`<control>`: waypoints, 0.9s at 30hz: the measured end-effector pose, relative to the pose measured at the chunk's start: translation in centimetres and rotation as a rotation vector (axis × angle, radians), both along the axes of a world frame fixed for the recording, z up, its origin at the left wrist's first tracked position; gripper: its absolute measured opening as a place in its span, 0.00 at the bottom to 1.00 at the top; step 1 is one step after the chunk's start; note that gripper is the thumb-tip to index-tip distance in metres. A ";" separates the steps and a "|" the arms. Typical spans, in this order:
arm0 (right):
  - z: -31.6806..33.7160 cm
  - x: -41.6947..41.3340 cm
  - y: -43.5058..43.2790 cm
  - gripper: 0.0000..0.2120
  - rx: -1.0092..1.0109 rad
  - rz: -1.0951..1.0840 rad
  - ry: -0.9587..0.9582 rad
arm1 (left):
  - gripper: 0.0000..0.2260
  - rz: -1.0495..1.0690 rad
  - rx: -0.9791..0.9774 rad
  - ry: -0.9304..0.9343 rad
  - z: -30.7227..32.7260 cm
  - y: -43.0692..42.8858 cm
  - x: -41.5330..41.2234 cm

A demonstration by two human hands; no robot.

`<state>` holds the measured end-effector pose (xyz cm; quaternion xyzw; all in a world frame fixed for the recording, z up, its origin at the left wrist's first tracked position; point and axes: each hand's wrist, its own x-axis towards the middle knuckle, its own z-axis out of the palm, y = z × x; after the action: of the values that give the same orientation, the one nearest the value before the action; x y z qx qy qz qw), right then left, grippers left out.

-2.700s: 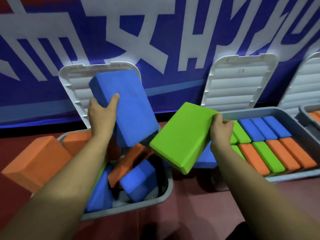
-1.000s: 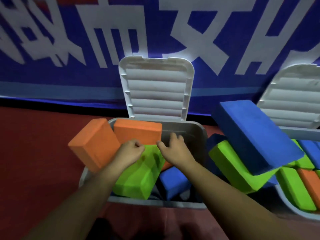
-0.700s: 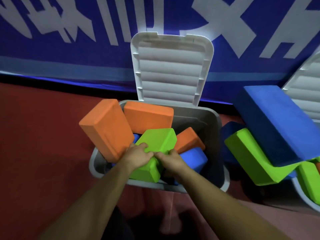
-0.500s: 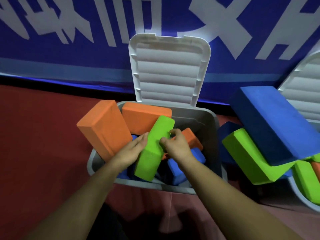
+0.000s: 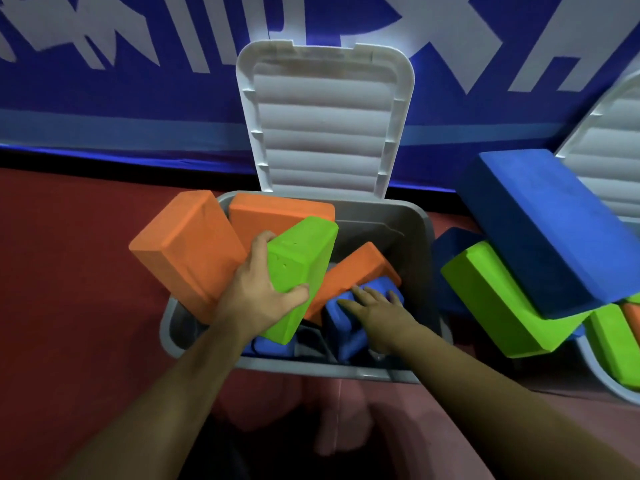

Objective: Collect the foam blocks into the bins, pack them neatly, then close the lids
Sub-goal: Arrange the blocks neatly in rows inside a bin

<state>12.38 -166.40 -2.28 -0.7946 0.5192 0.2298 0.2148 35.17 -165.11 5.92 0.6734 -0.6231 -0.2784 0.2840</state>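
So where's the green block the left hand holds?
Head view, centre-left: the green block stands tilted inside the grey bin, gripped by the left hand, between the leaning orange block at the bin's left rim and the lower orange block.

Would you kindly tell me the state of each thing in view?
Lid: open, upright.
Bin: open, blocks jumbled inside.
Green block: tilted, held by left hand.
Blue block: in bin, under right hand, fingers straight.
Large orange block: leaning out over bin's rim.
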 end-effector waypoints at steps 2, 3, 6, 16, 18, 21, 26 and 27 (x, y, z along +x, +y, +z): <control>-0.7 0.1 -0.3 0.38 -0.234 0.036 0.052 | 0.34 0.005 -0.025 -0.016 0.0 0.0 -0.3; -1.0 0.0 -0.5 0.36 -0.282 0.021 0.073 | 0.34 0.028 -0.031 -0.006 0.1 -0.1 -0.3; -1.8 0.0 -0.5 0.35 -0.346 -0.040 0.074 | 0.34 0.053 -0.015 0.013 0.2 -0.3 -0.3; 4.9 -0.2 1.2 0.35 -0.418 -0.392 -0.238 | 0.31 0.203 -0.127 0.254 1.7 -0.6 0.6; 7.6 -0.9 1.3 0.34 -0.477 -0.465 -0.316 | 0.26 0.230 -0.158 0.330 2.9 -0.9 0.6; 12.2 -1.7 1.1 0.36 -0.573 -0.585 -0.464 | 0.17 0.317 -0.217 0.431 5.7 -2.0 -0.2; 19.3 -1.7 0.4 0.37 -0.760 -0.621 -0.528 | 0.18 0.446 -0.332 0.515 11.8 -5.1 -1.1; 20.7 -1.8 0.2 0.37 -0.788 -0.619 -0.532 | 0.19 0.463 -0.344 0.502 12.9 -5.8 -1.3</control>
<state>10.61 -166.21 18.38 -0.6560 0.7024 -0.2634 0.0827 33.83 -170.86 18.85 0.6498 -0.4031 -0.2543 0.5921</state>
